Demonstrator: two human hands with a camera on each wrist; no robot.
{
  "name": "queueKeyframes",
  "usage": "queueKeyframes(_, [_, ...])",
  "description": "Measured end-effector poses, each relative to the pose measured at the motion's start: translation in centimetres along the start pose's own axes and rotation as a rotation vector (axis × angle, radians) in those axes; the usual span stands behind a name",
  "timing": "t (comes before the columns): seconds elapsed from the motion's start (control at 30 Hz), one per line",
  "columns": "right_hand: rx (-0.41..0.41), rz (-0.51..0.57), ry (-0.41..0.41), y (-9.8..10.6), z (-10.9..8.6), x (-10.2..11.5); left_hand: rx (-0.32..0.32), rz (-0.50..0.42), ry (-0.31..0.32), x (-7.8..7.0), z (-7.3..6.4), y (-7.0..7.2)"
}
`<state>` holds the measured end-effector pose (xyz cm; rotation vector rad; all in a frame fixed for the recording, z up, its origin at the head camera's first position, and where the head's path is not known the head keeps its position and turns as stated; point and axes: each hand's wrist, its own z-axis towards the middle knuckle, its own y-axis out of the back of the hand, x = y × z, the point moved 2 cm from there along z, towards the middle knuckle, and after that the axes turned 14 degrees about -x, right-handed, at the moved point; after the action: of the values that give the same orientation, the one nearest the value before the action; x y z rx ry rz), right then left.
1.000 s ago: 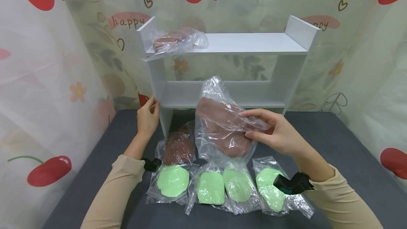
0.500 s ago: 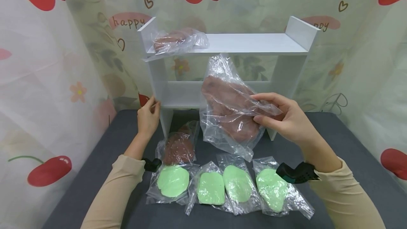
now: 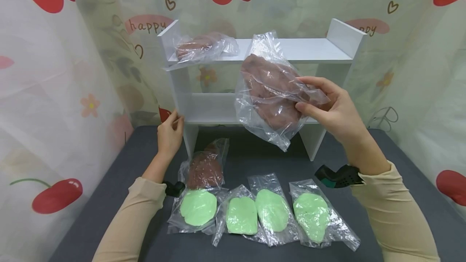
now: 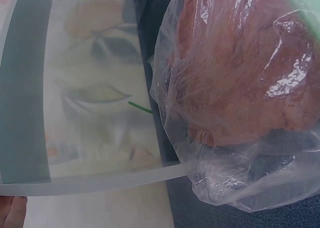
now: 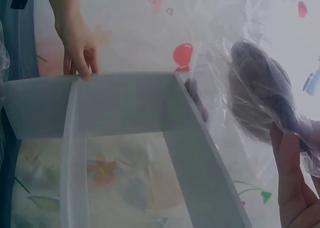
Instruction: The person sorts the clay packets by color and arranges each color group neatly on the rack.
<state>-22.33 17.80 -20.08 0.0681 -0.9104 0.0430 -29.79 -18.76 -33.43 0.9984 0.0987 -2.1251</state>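
Right fingers (image 3: 322, 84) pinch one brown bag (image 3: 271, 92); four green bags (image 3: 242, 215) below.

Head view was bright, glints on the held bag (image 3: 269, 96), shadow beneath the shelf (image 3: 313, 49); wrist views dimmer, softer.

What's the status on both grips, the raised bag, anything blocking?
Right grip pinching raised bag. Left grip touching shelf, left side. Possible obstacle: another bag on shelf's top left.
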Motion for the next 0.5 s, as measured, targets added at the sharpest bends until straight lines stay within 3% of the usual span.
queueKeyframes(0.5, [-0.141,0.129,-0.072,-0.1,3.9,0.3,0.005,-0.008,-0.001,0.2,0.0,-0.1])
